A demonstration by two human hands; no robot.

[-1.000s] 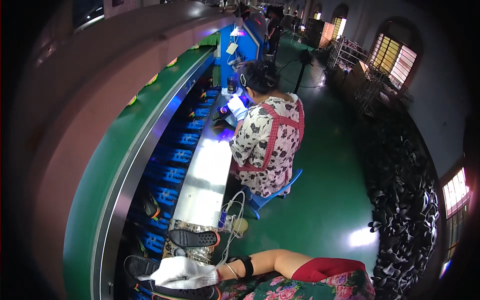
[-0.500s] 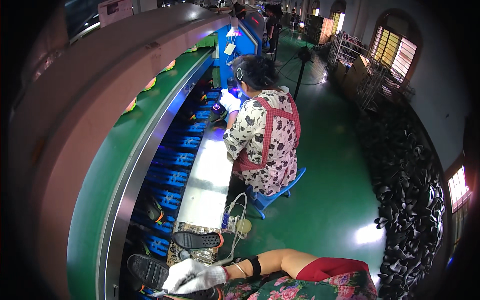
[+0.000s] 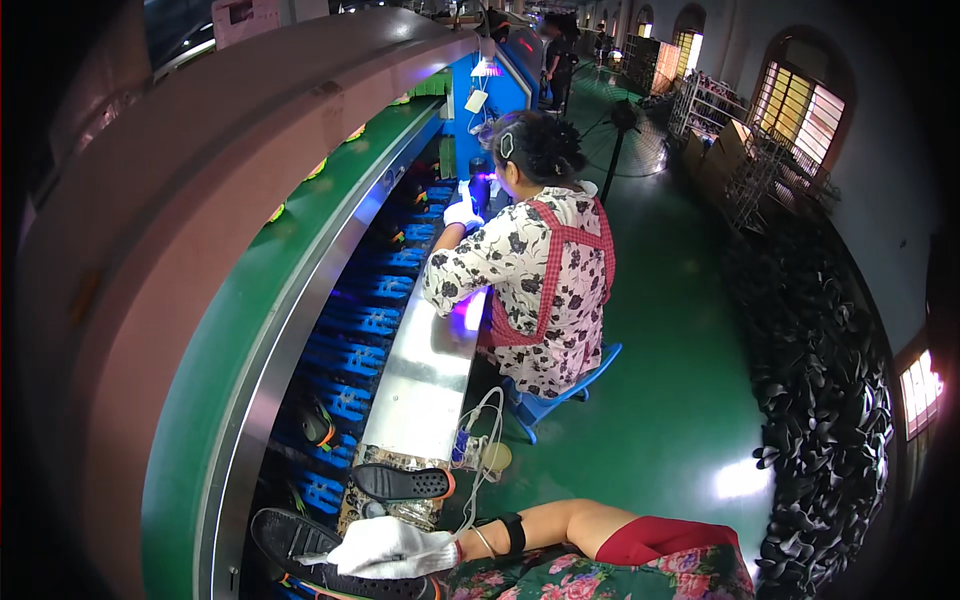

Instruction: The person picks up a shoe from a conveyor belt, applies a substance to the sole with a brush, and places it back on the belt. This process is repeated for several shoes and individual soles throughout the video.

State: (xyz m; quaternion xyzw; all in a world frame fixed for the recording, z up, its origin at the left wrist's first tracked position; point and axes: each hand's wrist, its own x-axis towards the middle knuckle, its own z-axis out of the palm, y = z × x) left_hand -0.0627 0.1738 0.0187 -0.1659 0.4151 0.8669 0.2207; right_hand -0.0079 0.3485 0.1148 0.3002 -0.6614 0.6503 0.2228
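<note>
My right hand [image 3: 392,548], in a white glove with a dark strap at the wrist, reaches left from the lower edge and rests closed on a black shoe [image 3: 290,540] at the near end of the conveyor. Just beyond it, a black sole with an orange edge [image 3: 402,482] lies on the steel counter [image 3: 425,375]. My left hand is out of view.
A co-worker [image 3: 535,275] in a floral shirt and red checked apron sits on a blue stool [image 3: 560,400], gloved hands raised by a violet lamp. Blue shoe holders [image 3: 350,330] line the green conveyor [image 3: 250,330]. White cables [image 3: 480,440] hang off the counter. Black soles are heaped [image 3: 830,420] at right.
My gloved hand stays on the black shoe, barely shifted. The co-worker has straightened up and lifted both hands toward the lamp.
</note>
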